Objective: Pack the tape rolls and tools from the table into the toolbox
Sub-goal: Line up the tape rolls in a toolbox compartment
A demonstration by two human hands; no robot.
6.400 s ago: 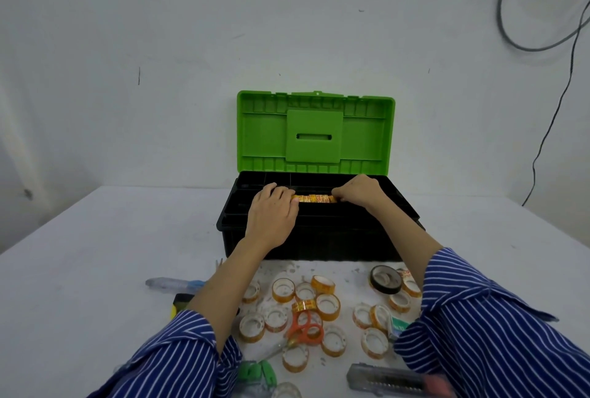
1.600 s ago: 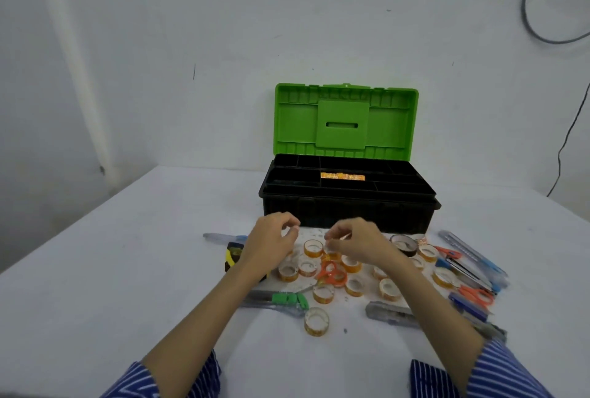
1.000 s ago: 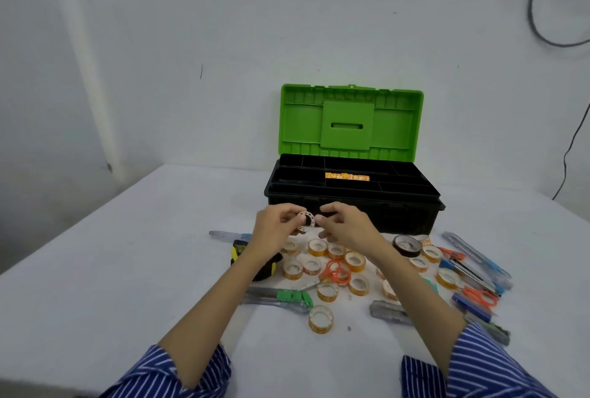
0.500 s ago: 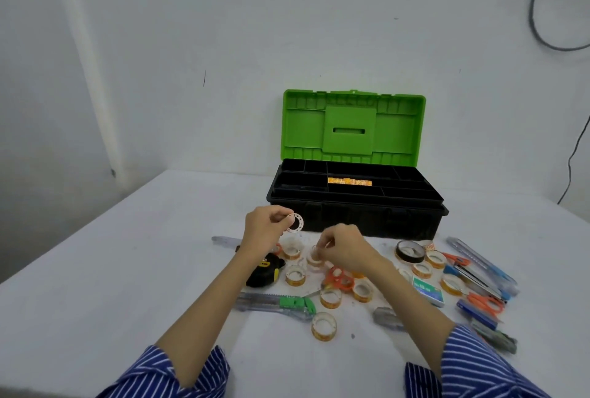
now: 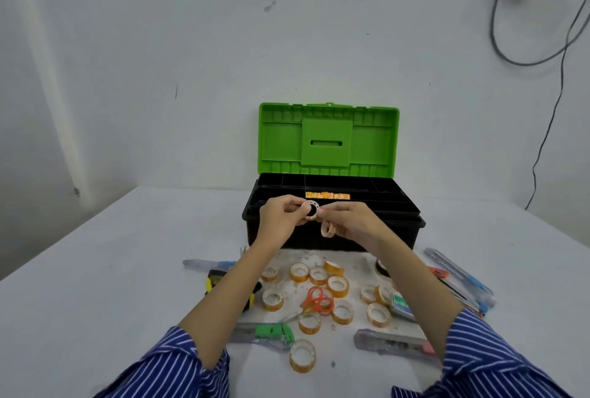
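The black toolbox (image 5: 412, 225) stands open at the table's far middle, its green lid (image 5: 329, 139) upright. A row of orange tape rolls (image 5: 327, 195) lies in its top tray. In front of the box, raised above the table, my left hand (image 5: 277, 217) pinches a small tape roll (image 5: 310, 210), and my right hand (image 5: 354, 222) touches that roll while holding a second tape roll (image 5: 329, 229) in its fingers. Several more tape rolls (image 5: 337, 286) lie scattered on the table below my arms, along with orange scissors (image 5: 316, 298).
A green utility knife (image 5: 271, 332) and a grey utility knife (image 5: 392, 341) lie near me. A yellow-black tape measure (image 5: 213, 281) and a screwdriver (image 5: 204, 264) sit at the left. Pens and cutters (image 5: 459, 279) lie at the right, with a staple box (image 5: 400, 302). Cables hang on the right wall.
Both hands rose from the table toward the toolbox front. My right hand picked up a second roll and came up to meet the roll in my left hand.
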